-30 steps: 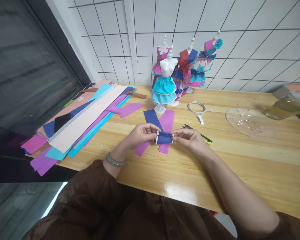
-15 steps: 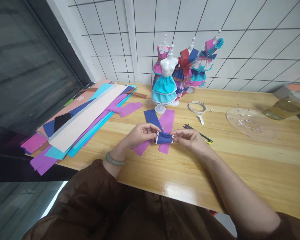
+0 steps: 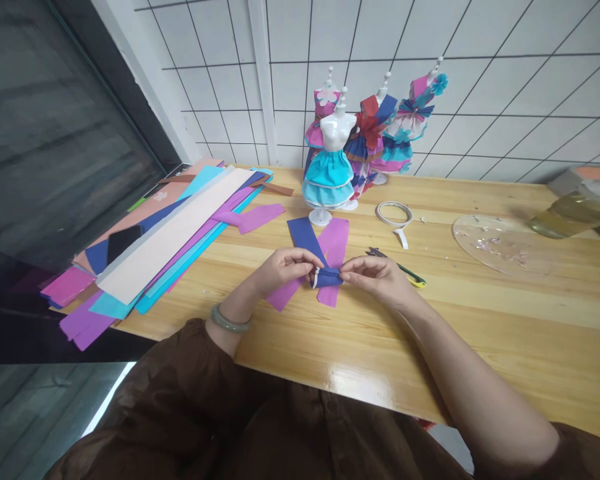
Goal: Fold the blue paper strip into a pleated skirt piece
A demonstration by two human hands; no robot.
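Between my two hands is a small folded piece of navy crepe paper [image 3: 329, 278] with white edging at its left end. My left hand [image 3: 289, 270] pinches that left end, a green bangle on its wrist. The right end is pinched by the thumb and fingers of my right hand [image 3: 373, 275]. Under the held piece, purple paper strips [image 3: 337, 240] and a navy strip [image 3: 305, 238] lie crossed on the table. Scissors with green and yellow handles [image 3: 411, 275] rest just beyond my right hand, partly covered by it.
A white mini mannequin in a turquoise tiered skirt [image 3: 329, 177] stands ahead, with several dressed ones behind it. A tape roll [image 3: 394, 213] and a clear plate of small bits [image 3: 500, 245] lie to the right, near a glass jar [image 3: 575, 210]. Stacked paper sheets [image 3: 175, 233] and a phone [image 3: 123, 243] are left.
My right hand has shifted slightly left on the navy piece, and its right end now looks narrower and folded in. The white edging there no longer shows. My left hand has barely moved.
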